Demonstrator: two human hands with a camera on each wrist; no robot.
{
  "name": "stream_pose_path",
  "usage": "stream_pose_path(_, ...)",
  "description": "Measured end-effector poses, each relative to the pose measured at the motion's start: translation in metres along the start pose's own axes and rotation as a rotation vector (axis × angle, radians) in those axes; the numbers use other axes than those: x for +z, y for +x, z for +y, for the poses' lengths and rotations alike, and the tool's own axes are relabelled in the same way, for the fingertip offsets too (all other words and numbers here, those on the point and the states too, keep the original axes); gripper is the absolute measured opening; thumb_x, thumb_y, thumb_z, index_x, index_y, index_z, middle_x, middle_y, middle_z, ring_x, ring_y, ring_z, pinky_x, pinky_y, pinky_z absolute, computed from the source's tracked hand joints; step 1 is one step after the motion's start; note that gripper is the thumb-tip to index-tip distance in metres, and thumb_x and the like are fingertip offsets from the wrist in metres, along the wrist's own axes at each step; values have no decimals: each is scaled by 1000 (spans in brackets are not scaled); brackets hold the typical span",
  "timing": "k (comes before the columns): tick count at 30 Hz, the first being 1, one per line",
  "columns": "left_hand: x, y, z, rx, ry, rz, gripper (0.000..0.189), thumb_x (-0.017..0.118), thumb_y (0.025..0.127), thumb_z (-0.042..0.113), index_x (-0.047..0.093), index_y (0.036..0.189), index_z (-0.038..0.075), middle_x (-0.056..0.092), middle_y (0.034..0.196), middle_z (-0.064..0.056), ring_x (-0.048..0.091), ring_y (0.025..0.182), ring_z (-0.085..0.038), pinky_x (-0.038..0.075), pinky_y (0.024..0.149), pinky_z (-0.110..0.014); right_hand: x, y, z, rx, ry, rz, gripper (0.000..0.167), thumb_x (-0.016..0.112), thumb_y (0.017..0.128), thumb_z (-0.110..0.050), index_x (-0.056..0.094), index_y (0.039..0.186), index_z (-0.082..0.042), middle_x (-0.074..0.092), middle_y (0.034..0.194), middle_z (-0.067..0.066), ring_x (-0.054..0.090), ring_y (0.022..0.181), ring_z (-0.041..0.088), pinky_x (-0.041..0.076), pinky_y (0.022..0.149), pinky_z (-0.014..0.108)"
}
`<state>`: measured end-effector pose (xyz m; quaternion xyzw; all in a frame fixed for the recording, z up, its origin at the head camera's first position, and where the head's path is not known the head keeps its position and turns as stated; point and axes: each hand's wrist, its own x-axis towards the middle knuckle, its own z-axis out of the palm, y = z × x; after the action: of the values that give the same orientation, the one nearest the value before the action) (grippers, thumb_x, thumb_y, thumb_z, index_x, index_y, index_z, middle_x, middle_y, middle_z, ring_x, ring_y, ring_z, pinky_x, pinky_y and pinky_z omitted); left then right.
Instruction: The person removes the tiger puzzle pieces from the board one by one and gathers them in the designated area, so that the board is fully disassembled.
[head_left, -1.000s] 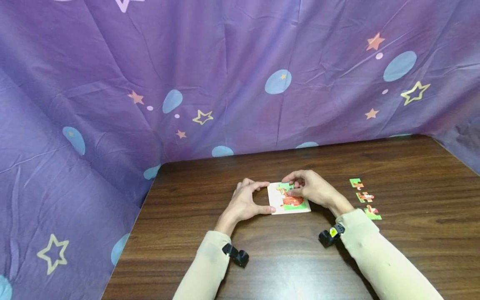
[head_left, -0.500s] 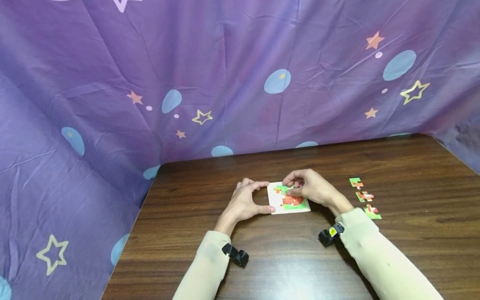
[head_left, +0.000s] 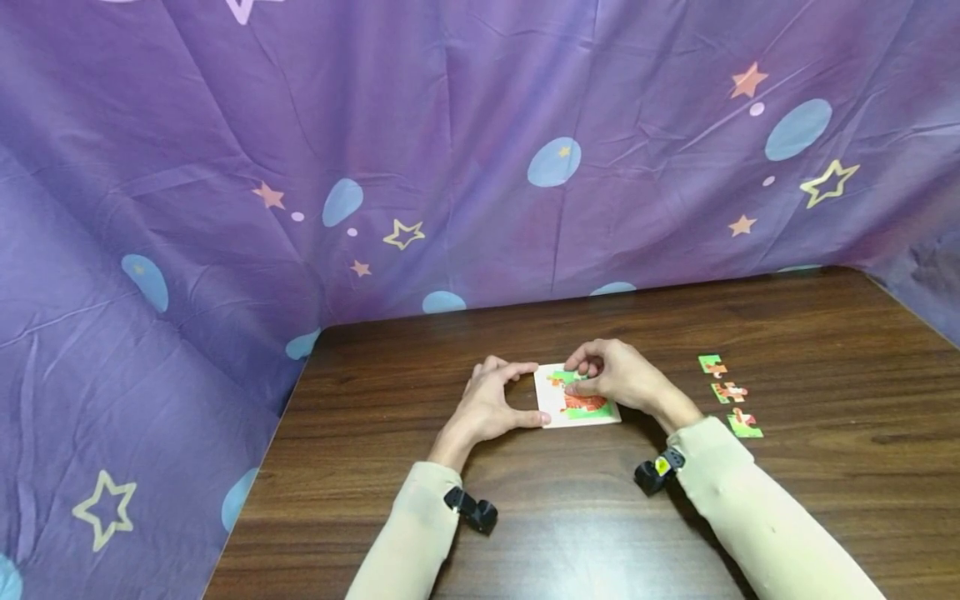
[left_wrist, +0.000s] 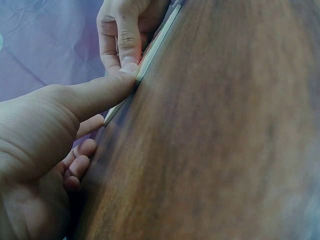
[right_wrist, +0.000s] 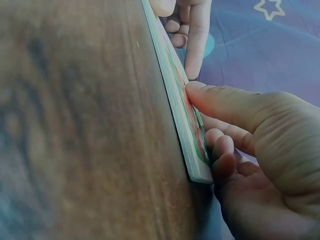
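A small square puzzle board (head_left: 549, 407) with a white border lies on the table, showing a red-orange animal on green. Along its left side my left hand (head_left: 487, 404) holds it steady, thumb at the near corner and forefinger at the far one. My right hand (head_left: 630, 379) is over the far right part of the board and pinches a green and orange jigsaw piece (head_left: 558, 381) between thumb and fingers. In the right wrist view, that thumb lies on the picture surface. The fingers cover part of the piece, so its fit cannot be seen.
Right of the board lie three loose jigsaw pieces in a column: a far one (head_left: 712, 365), a middle one (head_left: 730, 392) and a near one (head_left: 746, 423). A purple star-patterned cloth (head_left: 480, 167) hangs behind the brown wooden table (head_left: 390, 375).
The jigsaw piece under my right fingers has shifted slightly left and nearer on the board. My right thumb has slid a little left. My left hand and the loose pieces stay put.
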<state>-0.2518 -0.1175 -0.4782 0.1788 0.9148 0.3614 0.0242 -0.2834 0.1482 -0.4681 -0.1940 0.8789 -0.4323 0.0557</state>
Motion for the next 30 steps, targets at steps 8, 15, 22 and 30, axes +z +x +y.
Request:
stream_pose_path(8,4,3,-4,-4,-4,6,86,104,76,41,69,154,29,55,123,2,48,117,-20,43,108,-46,-2,-1,0,-31,-11,-14,29,97,86,-16,81,109,-7,65,94,4,57,86,18,46,79,28)
stream_pose_path(15,1,1,-1,-7,-5,-4,85,104,77,40,69,153,29,58,125,-1,49,118,-21,43,109,-45,-3,-2,4,-57,73,-40,29,94,85,-9,79,110,-4,65,94,7,57,86,18,47,76,25)
stream_pose_path(22,-4,-1,5,-3,26,-20,84,103,80,42,68,155,25,59,127,-4,50,120,-23,44,109,-47,-4,0,7,-39,127,-74,30,93,86,-5,79,113,-2,65,95,7,60,87,18,50,76,24)
stream_pose_path(30,-1,0,1,18,21,0,84,103,78,43,69,153,27,59,125,-1,51,118,-21,44,107,-44,-26,-5,-6,-119,141,-48,28,90,89,-4,78,114,0,65,96,8,60,85,15,51,75,23)
